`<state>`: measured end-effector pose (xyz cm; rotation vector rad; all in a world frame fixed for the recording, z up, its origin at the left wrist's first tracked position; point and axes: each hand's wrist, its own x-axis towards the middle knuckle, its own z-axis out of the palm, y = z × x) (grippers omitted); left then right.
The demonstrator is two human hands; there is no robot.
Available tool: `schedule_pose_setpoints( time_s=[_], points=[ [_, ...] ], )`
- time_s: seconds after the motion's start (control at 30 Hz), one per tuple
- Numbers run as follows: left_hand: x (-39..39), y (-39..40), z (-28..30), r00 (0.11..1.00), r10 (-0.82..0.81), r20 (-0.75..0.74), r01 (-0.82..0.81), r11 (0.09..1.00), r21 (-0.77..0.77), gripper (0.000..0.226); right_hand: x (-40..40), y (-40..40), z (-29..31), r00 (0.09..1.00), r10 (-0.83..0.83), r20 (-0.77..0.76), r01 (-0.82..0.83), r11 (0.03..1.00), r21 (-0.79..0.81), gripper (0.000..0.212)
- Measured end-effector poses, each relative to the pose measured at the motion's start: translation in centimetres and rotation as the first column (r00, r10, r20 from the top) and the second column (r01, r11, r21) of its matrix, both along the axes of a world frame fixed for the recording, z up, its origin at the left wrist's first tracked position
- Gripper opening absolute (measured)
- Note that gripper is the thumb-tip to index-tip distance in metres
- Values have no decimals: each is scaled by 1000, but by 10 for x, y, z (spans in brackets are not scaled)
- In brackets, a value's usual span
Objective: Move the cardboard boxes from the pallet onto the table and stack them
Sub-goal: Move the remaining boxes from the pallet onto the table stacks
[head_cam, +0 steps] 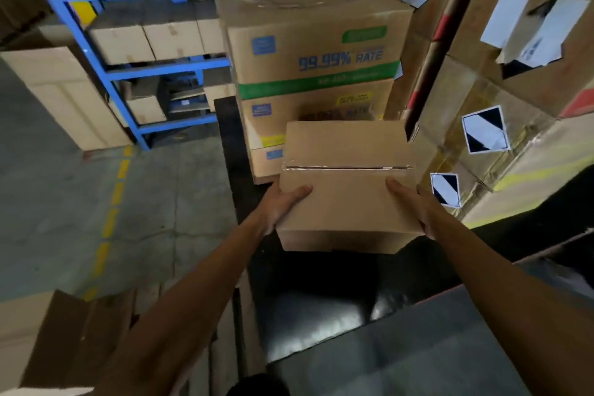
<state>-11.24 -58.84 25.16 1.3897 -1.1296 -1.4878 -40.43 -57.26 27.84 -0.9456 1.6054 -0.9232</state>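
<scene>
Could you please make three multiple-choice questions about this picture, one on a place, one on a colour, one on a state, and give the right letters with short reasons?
1. Where is the plain box?
A. on the floor
B. held over the black table
C. on the blue rack

2. What colour is the band on the top printed box?
A. green
B. red
C. purple

3. How is the plain box held?
A. left hand only
B. right hand only
C. both hands

Answers: 1 B, the box is lifted above the dark surface. 2 A, a green stripe runs under "99.99% RATE". 3 C, the left hand and right hand grip opposite sides.
</scene>
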Motion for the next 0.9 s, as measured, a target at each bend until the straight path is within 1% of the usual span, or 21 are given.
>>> schedule_pose_setpoints(
  time_s=[0.07, 0.17, 0.27, 0.33, 0.4, 0.57, 0.73, 0.83, 0.87, 0.9],
  points=[
    [-33, -10, -19, 999, 35, 6, -35, 999, 16, 40, -31, -25, -20, 998, 54, -41, -55, 998, -34, 45],
    [-78, -12, -36, 988, 149, 38, -151, 987, 53, 28, -70, -51, -41, 994, 107, -14, -108, 993, -47, 45],
    [-115, -13, -45, 977, 210, 41, -214, 971, 105, 39, -110, -76, -59, 987, 155, -40, -155, 988, -2, 52],
    [-132, -15, -51, 971, 234, 53, -239, 962, 134, 44, -129, -91, -70, 981, 192, -23, -191, 981, 45, 57],
    [-146, -16, -55, 961, 270, 65, -277, 950, 145, 48, -140, -103, -81, 979, 203, -32, -201, 978, 52, 60],
    [-164, -24, -65, 940, 319, 121, -339, 917, 210, 57, -148, -117, -96, 968, 233, -97, -234, 972, 9, 44],
    [-168, -34, -74, 943, 299, 147, -325, 922, 212, 70, -153, -125, -105, 952, 277, -129, -277, 961, 21, 49],
    [-167, -32, -74, 941, 295, 166, -328, 915, 236, 94, -154, -125, -106, 946, 280, -165, -281, 960, 21, 51],
    [-169, -30, -74, 936, 306, 172, -341, 910, 236, 94, -154, -125, -108, 943, 282, -177, -283, 959, 20, 52],
    [-170, -28, -74, 927, 330, 177, -365, 903, 228, 89, -154, -126, -108, 939, 290, -185, -291, 956, 24, 54]
  ],
)
